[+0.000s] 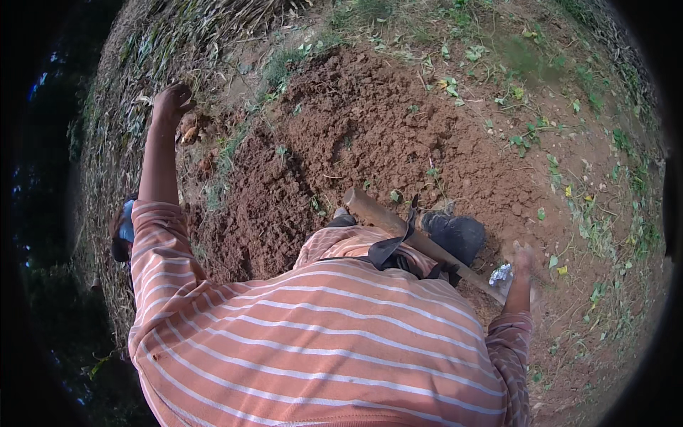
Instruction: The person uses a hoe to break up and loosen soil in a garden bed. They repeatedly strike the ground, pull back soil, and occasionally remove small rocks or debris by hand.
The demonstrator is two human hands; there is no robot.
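Observation:
My left hand (173,103) is stretched out at the upper left, its fingers curled and a gap showing beside the thumb; nothing is seen in it. Just below it on the ground lie pale orange-brown lumps (189,134), perhaps tubers. At the right, my blurred right hand (522,256) is raised beside a crumpled silvery thing (500,275); whether it holds anything is unclear. A thick wooden tool handle (376,211) slants across my lap, and its lower right end runs close to my right forearm. A black strap (392,248) lies over the handle.
Loose, dug reddish-brown soil (363,117) spreads before me, around my dark shoe (453,232). Green vines (533,133) trail over the ground at the right. Dry stalks and leaves (176,42) cover the upper left. Behind my left arm shows part of another person's head (125,224), with something blue.

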